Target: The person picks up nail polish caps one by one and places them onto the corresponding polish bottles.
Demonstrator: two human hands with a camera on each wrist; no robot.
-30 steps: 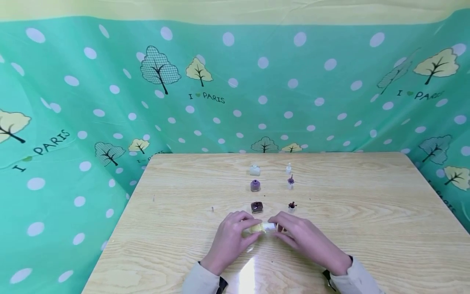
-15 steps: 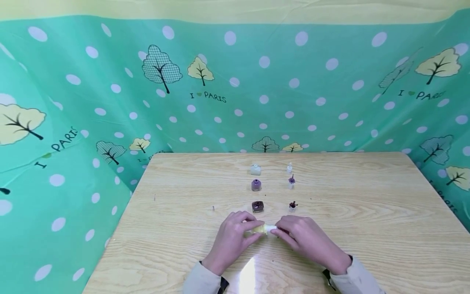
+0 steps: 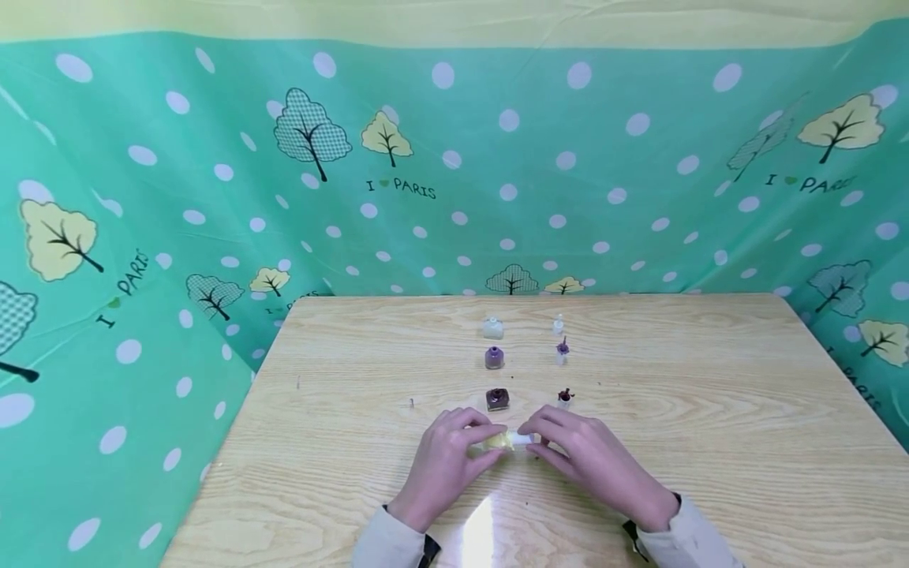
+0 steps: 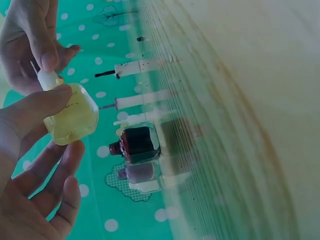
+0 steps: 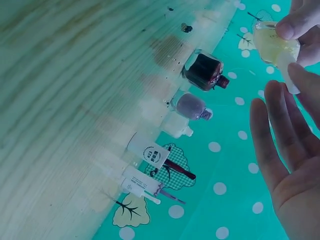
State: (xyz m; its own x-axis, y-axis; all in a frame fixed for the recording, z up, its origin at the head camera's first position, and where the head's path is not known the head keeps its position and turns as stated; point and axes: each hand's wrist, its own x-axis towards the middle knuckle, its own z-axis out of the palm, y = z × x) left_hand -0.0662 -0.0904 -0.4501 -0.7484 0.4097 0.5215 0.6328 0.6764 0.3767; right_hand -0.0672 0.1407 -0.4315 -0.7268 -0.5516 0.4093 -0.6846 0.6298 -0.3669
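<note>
My left hand (image 3: pixel 443 461) holds a small glass nail polish bottle (image 4: pixel 77 117) of pale yellow polish on its side, between thumb and fingers. Its white cap (image 4: pixel 47 80) is on the neck and points right in the head view. My right hand (image 3: pixel 585 457) pinches that cap, thumb against its side; the other fingers spread out in the right wrist view. Beyond the hands stand a dark red polish bottle (image 3: pixel 498 400), a purple one (image 3: pixel 494 359) and a whitish one (image 3: pixel 493 329), all uncapped.
To their right, three white caps stand brush up: one with a dark red brush (image 3: pixel 565 396), one with a purple brush (image 3: pixel 562 349), one with a white brush (image 3: pixel 558 324). Small dark specks dot the wooden table (image 3: pixel 341 442). A green dotted curtain (image 3: pixel 398 237) hangs behind.
My right fingers draw in at the cap's end, then shift slightly left over the cap again. My left hand and the yellow bottle stay almost in place.
</note>
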